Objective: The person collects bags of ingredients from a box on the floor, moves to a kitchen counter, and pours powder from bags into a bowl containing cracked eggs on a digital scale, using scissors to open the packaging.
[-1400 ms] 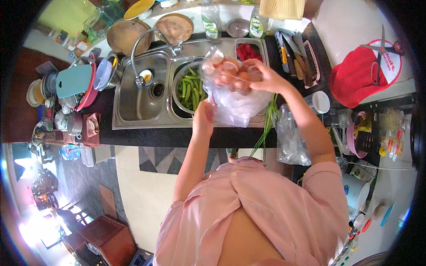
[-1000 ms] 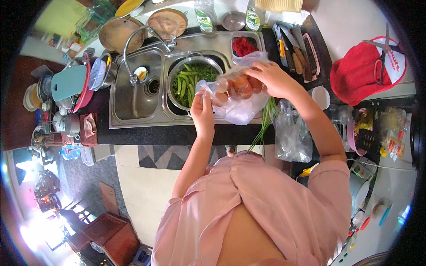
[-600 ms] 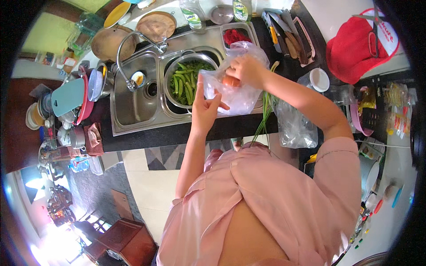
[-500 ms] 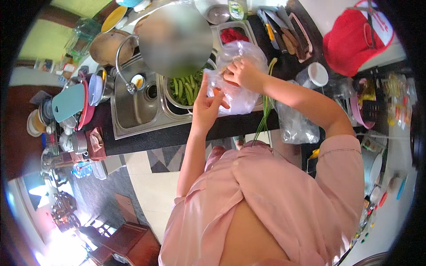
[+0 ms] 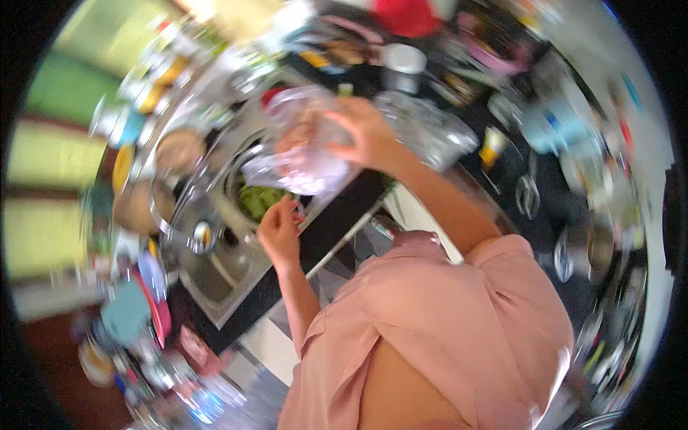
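Here, blur defeats reading; right hand (image 5: 368, 135) splays beside bag (image 5: 304, 166), left hand's (image 5: 279, 228) grip unclear.

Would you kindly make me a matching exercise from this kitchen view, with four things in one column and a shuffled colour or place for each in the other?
Things:
1. Plastic bag
2. Vegetables near the left hand
3. Flat board at the picture's lower left
4. Shirt

Colours or places:
A. pink
B. beside the right hand
C. teal
D. green

Right pairs: 1-B, 2-D, 3-C, 4-A
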`<state>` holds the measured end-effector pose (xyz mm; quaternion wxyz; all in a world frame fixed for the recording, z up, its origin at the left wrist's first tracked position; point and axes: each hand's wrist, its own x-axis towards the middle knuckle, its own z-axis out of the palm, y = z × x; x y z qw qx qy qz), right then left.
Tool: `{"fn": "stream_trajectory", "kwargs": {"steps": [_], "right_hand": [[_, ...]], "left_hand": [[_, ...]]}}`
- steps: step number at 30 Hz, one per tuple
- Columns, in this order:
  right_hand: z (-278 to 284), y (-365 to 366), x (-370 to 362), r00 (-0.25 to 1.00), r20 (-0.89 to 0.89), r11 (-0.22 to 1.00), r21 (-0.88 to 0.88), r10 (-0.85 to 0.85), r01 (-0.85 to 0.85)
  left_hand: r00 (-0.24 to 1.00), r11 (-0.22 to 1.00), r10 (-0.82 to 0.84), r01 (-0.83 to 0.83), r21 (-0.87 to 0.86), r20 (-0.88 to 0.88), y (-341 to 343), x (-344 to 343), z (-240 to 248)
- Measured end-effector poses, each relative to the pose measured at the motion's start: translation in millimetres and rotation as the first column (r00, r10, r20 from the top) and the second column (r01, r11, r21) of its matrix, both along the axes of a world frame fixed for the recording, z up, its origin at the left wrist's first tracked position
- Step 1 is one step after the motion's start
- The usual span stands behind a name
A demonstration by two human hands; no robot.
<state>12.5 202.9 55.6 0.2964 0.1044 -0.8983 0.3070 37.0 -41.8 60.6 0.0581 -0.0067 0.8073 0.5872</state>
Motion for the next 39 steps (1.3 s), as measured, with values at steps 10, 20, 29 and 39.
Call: {"fn": "stream_trajectory", "kwargs": {"steps": [10, 20, 29, 39], "right_hand": [[-8.3, -90.0, 224.5, 0.956, -0.073, -0.341, -0.940, 0.284, 0.030], [21.8, -59.8, 481.7, 0.953, 0.148, -0.146, -0.983, -0.263, 0.113], [5.2, -94.7, 832.4, 0.333, 0.423, -0.211, -0.828, -0.843, 0.519], [-26.2, -221.5, 1051.3, -0.381, 0.583, -0.696, -0.620, -0.718, 0.364]], "left_hand": [[0.412, 0.689, -0.632, 0.686, -0.233, -0.656, 126.0, 129.3, -2.0], [-0.059, 0.085, -0.745, 0.979, -0.183, -0.664, 228.0, 356.3, 1.3], [-0.568, -0.476, -0.822, 0.725, 0.499, 0.042, 295.1, 705.1, -36.1], [-0.910, -0.248, 0.335, 0.165, 0.954, 0.245, 189.2, 948.2, -5.1]]}}
